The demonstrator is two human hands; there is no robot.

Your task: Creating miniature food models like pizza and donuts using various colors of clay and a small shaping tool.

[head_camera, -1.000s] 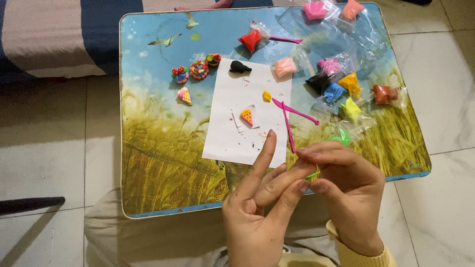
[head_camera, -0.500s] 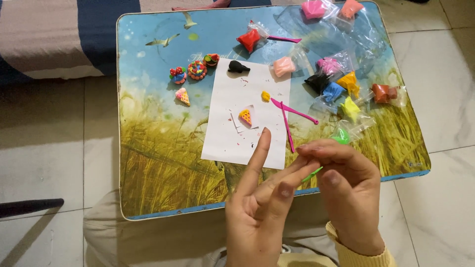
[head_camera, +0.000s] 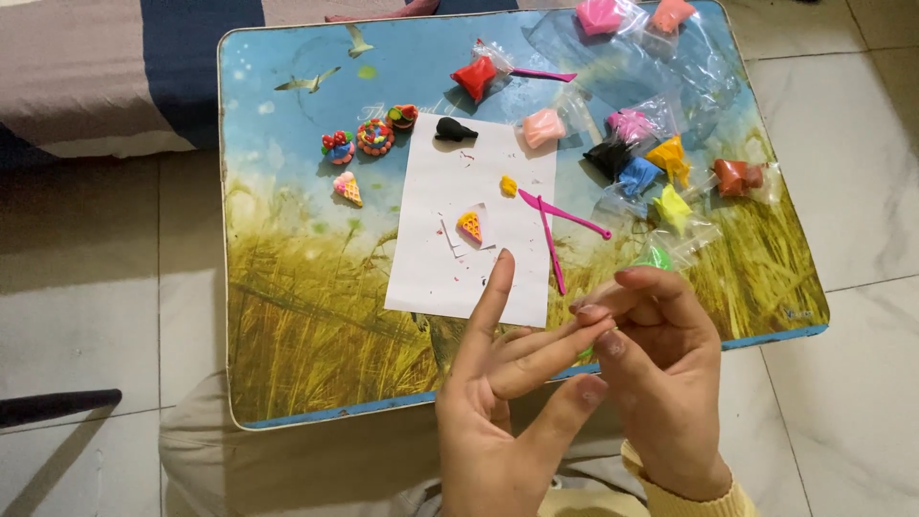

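Green clay (head_camera: 586,352), a tiny bit of it, shows between the fingertips where both hands meet over the near edge of the table (head_camera: 287,383). The left hand (head_camera: 507,402) is spread, fingers long and loose. The right hand (head_camera: 661,373) curls, pinching the bit against the left fingers. White paper (head_camera: 450,258) with a small clay wedge (head_camera: 470,226) lies just beyond.
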